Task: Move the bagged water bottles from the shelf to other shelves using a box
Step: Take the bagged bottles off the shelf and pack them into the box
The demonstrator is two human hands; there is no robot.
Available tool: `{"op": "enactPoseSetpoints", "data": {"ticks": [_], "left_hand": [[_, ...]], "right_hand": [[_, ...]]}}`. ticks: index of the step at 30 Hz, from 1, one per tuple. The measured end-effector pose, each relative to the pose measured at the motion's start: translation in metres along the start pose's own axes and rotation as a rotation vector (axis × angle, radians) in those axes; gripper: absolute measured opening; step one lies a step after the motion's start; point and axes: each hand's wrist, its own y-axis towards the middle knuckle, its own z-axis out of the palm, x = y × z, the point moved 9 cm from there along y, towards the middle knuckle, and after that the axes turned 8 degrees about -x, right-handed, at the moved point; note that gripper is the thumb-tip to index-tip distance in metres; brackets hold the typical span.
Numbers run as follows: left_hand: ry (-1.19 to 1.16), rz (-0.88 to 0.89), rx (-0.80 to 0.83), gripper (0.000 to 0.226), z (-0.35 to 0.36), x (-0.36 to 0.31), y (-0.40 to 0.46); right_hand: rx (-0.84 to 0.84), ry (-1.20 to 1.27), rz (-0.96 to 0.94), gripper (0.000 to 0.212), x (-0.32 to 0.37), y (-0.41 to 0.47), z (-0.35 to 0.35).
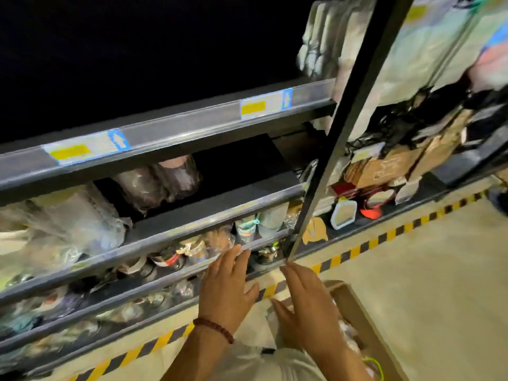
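Bagged water bottles (162, 182) lie on a middle level of the grey metal shelf (192, 213), with more bagged bottles (203, 246) on the level below. My left hand (228, 287), with a bead bracelet at the wrist, is held out with straight fingers just in front of that lower level's edge and holds nothing. My right hand (305, 303) is also open and empty, hovering above the cardboard box (357, 312) on the floor. The box holds bagged items, mostly hidden behind my right arm.
A dark upright post (338, 133) divides the shelving. To its right are white bags (412, 50) above, brown paper bags (390, 166) and small wares lower down. Yellow-black tape (384, 237) runs along the shelf foot. Beige floor (439, 284) lies at the right.
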Motion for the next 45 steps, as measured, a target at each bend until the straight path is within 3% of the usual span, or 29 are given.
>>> {"op": "enactPoseSetpoints", "data": {"ticks": [5,10,18,27,32,36,43,45], "left_hand": [[-0.014,0.288,0.239,0.067,0.028,-0.043,-0.013],[-0.005,0.651,0.260,0.072,0.043,-0.067,-0.034],[0.050,0.879,0.434,0.068,0.075,-0.082,-0.097],[0.012,1.136,0.536,0.072,0.103,-0.175,-0.154],[0.020,1.129,0.615,0.068,0.148,-0.234,-0.171],[0.022,0.994,0.754,0.057,0.203,-0.275,-0.181],[-0.048,0.805,0.837,0.062,0.333,-0.310,-0.184],[0.025,0.764,0.904,0.062,0.380,-0.305,-0.187]], "right_hand": [[-0.079,-0.016,0.240,0.046,-0.026,-0.041,-0.018],[-0.162,-0.095,0.566,0.049,-0.040,-0.111,-0.018],[-0.175,-0.170,0.999,0.045,-0.017,-0.234,-0.009],[-0.185,-0.121,1.306,0.047,-0.038,-0.319,-0.026],[-0.176,-0.081,1.370,0.054,-0.090,-0.353,-0.035],[-0.130,-0.035,1.387,0.056,-0.146,-0.376,-0.022],[-0.075,0.195,1.449,0.045,-0.252,-0.411,0.061],[-0.075,0.226,1.516,0.038,-0.284,-0.427,0.100]]}}
